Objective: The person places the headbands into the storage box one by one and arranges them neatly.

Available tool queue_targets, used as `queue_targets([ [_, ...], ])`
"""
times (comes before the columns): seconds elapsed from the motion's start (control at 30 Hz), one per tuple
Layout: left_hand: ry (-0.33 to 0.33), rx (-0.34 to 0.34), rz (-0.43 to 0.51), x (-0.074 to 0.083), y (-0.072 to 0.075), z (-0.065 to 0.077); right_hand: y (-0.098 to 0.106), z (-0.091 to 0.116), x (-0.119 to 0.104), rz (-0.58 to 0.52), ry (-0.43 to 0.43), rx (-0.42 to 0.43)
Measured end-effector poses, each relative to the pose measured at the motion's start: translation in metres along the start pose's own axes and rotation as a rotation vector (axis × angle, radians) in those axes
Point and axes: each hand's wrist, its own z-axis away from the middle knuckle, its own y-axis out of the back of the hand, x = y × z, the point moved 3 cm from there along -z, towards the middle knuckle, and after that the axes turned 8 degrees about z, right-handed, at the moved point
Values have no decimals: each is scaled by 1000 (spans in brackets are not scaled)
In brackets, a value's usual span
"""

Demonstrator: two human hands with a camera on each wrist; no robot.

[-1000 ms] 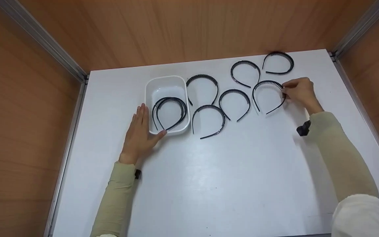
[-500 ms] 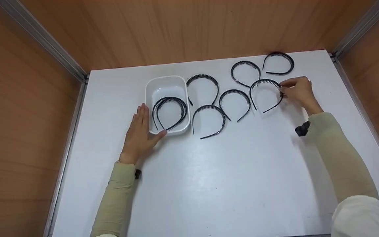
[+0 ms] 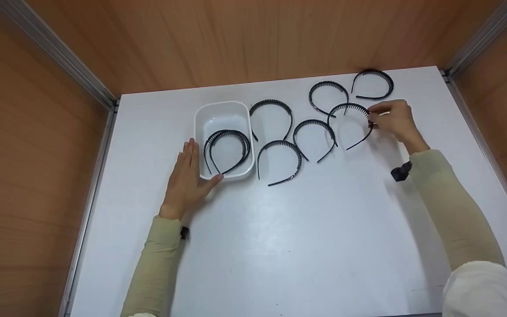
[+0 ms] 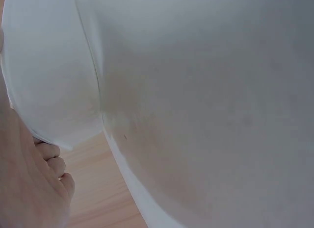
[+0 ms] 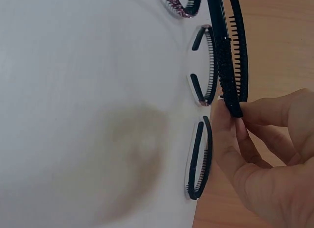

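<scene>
Clearly, the black headband is a slim open arc — fine comb teeth line its inner curve, and a bumpy texture meets a smoother, glossy stretch on its outer face. It is at three o'clock from the white tray, ends pointing toward seven, its two-o'clock side pinched between thumb and fingers of the right hand. The left hand, fingers straight and thumb spread apart, rests against the tray at eight o'clock. Overlapping headbands lie inside toward six; five loose headbands surround it outside — all on the table, toward one to four.
</scene>
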Motion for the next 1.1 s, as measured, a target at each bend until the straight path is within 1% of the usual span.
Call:
queue_targets([
  [0.2, 11, -3, 7, -1, 0, -1, -4, 1, -11, -33, 22, -1],
  [0.33, 17, -6, 7, -1, 0, -1, -8, 2, -20, -85, 27, -22],
  [0.47, 18, -9, 10, 0, 1, -1, -12, 5, -31, -112, 38, -38],
  [0.67, 44, -25, 11, 2, 2, 1, -20, 6, -43, -164, 68, -51],
  [0.97, 36, -10, 12, 1, 1, 2, -31, 6, -56, -172, 72, -73],
  [1.1, 20, -7, 15, 1, 2, 2, -37, 5, -62, -187, 60, -85],
])
